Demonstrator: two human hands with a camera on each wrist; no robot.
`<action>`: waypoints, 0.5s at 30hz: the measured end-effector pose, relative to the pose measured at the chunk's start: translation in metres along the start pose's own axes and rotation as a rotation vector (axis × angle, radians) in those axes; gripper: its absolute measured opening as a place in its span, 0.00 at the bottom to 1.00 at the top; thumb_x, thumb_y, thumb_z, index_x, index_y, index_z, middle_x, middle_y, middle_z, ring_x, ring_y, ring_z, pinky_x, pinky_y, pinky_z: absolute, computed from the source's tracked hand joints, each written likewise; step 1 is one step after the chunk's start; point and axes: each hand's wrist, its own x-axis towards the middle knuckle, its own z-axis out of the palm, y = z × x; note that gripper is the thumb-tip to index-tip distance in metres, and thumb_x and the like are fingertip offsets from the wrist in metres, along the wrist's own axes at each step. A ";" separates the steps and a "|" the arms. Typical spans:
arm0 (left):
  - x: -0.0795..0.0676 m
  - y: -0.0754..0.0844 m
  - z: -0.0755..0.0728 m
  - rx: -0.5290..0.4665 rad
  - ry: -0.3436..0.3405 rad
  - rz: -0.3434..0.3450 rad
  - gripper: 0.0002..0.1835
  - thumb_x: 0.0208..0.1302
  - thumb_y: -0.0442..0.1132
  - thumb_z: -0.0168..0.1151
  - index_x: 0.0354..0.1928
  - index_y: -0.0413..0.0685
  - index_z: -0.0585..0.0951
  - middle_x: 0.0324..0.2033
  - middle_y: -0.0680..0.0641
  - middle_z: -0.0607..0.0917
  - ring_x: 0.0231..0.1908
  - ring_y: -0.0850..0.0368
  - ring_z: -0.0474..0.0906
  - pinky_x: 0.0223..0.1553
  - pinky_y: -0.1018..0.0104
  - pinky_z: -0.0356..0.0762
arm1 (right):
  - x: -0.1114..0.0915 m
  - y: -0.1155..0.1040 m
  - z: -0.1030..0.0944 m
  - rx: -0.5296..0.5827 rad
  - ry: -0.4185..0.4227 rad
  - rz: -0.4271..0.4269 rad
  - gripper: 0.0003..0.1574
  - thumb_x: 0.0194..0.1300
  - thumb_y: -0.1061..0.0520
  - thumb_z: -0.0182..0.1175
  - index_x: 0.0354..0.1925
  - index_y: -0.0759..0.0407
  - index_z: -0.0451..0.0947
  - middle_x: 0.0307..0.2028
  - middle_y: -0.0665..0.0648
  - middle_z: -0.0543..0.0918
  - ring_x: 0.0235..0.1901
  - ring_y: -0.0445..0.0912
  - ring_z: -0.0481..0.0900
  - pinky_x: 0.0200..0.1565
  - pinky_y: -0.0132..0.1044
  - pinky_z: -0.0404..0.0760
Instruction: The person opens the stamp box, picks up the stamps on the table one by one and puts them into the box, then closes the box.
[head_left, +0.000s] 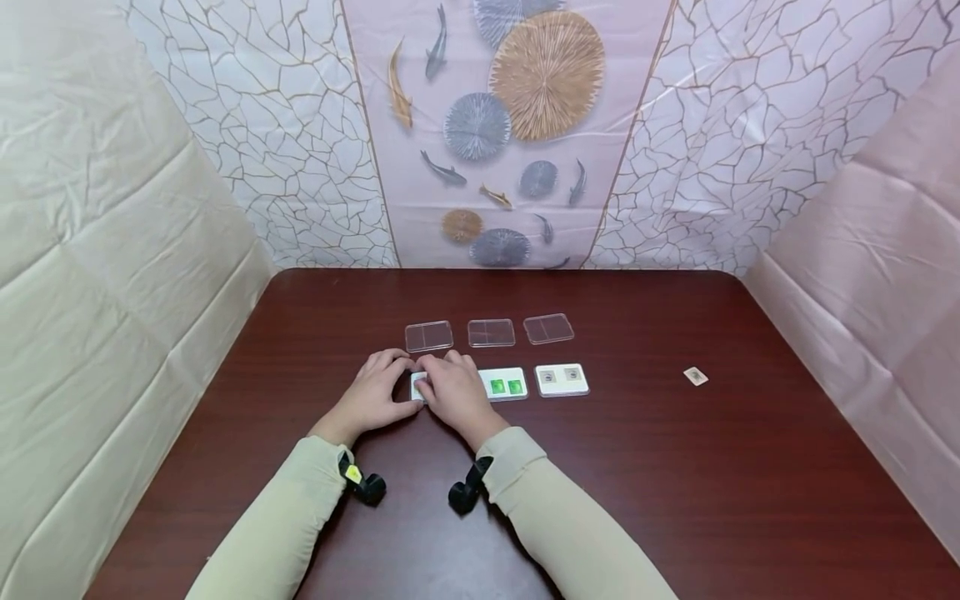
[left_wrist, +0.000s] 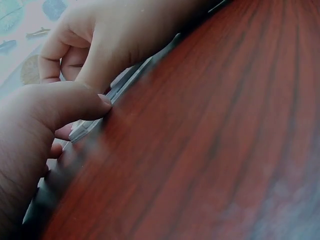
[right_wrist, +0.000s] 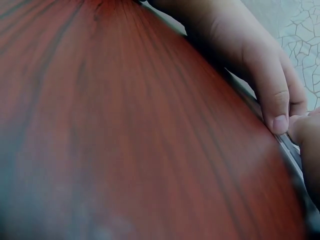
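Observation:
A small flat white case (head_left: 415,394) lies partly hidden under both hands. My left hand (head_left: 373,395) holds it from the left, thumb at the near edge and fingers at the far side. Above it, my right hand (head_left: 456,393) reaches down onto the case with bent fingers; its fingertips are covered, so what they pinch or press cannot be seen. In the left wrist view the left thumb (left_wrist: 85,102) rests along the case's clear edge (left_wrist: 86,129). To the right lies a white case with two green squares (head_left: 506,395).
Farther right is a white case with two grey squares (head_left: 562,390). Behind stand three clear lids in a row: left lid (head_left: 428,337), middle lid (head_left: 491,333), right lid (head_left: 548,329). A small pale square piece (head_left: 695,376) lies alone on the right of the dark wooden table (head_left: 637,483).

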 end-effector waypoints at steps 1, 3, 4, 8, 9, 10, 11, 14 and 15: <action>0.000 0.000 0.000 0.002 0.001 0.003 0.31 0.52 0.53 0.71 0.55 0.46 0.79 0.59 0.43 0.74 0.64 0.41 0.64 0.67 0.41 0.57 | 0.001 0.000 0.000 -0.005 -0.008 0.000 0.14 0.68 0.45 0.64 0.49 0.47 0.78 0.40 0.44 0.88 0.41 0.46 0.76 0.46 0.41 0.71; 0.000 -0.001 0.000 0.005 0.003 0.006 0.30 0.52 0.53 0.71 0.55 0.46 0.79 0.59 0.43 0.74 0.64 0.41 0.64 0.67 0.41 0.58 | 0.002 -0.001 0.000 -0.016 -0.025 0.007 0.15 0.69 0.44 0.64 0.50 0.47 0.78 0.43 0.44 0.87 0.42 0.46 0.76 0.47 0.41 0.71; 0.000 -0.001 0.000 0.008 0.003 0.007 0.30 0.52 0.53 0.71 0.55 0.46 0.79 0.59 0.43 0.74 0.64 0.41 0.64 0.67 0.41 0.58 | 0.002 -0.001 0.000 -0.019 -0.032 0.010 0.15 0.69 0.44 0.64 0.50 0.47 0.78 0.44 0.45 0.87 0.42 0.46 0.76 0.47 0.41 0.71; 0.001 -0.001 -0.001 0.013 -0.004 0.003 0.30 0.52 0.53 0.71 0.55 0.46 0.79 0.59 0.43 0.73 0.64 0.41 0.64 0.67 0.41 0.57 | 0.002 -0.001 0.000 -0.039 -0.035 0.021 0.15 0.69 0.43 0.64 0.50 0.47 0.78 0.46 0.46 0.86 0.43 0.47 0.76 0.47 0.41 0.71; 0.001 0.000 -0.001 0.014 -0.007 0.001 0.30 0.52 0.53 0.71 0.55 0.46 0.79 0.59 0.44 0.73 0.64 0.41 0.64 0.67 0.41 0.57 | 0.002 -0.001 0.000 -0.034 -0.026 0.022 0.15 0.69 0.43 0.63 0.49 0.47 0.78 0.45 0.46 0.87 0.43 0.47 0.75 0.46 0.41 0.71; 0.001 0.000 -0.001 0.014 -0.008 -0.001 0.30 0.52 0.53 0.71 0.55 0.47 0.79 0.59 0.44 0.73 0.64 0.41 0.64 0.67 0.41 0.57 | 0.002 -0.001 -0.001 -0.031 -0.013 0.023 0.14 0.70 0.43 0.63 0.49 0.47 0.78 0.45 0.45 0.87 0.42 0.46 0.75 0.46 0.41 0.71; 0.001 0.000 -0.001 0.016 -0.011 -0.003 0.30 0.52 0.53 0.71 0.55 0.47 0.79 0.60 0.44 0.73 0.64 0.41 0.64 0.67 0.41 0.57 | 0.001 0.000 -0.001 -0.020 0.007 0.025 0.13 0.71 0.44 0.62 0.48 0.47 0.79 0.45 0.45 0.87 0.42 0.46 0.75 0.46 0.41 0.71; 0.001 0.001 0.000 0.014 -0.019 -0.009 0.29 0.52 0.53 0.71 0.54 0.48 0.79 0.60 0.44 0.73 0.64 0.41 0.64 0.67 0.41 0.58 | -0.003 0.004 -0.006 0.041 0.105 0.014 0.09 0.72 0.46 0.60 0.45 0.47 0.81 0.41 0.44 0.87 0.39 0.46 0.74 0.47 0.41 0.71; 0.001 0.001 0.000 0.011 -0.022 -0.011 0.29 0.52 0.53 0.71 0.54 0.49 0.79 0.60 0.44 0.73 0.64 0.41 0.64 0.67 0.41 0.58 | -0.004 0.006 -0.008 0.063 0.149 0.003 0.08 0.73 0.47 0.60 0.44 0.47 0.81 0.40 0.45 0.87 0.39 0.46 0.74 0.47 0.42 0.72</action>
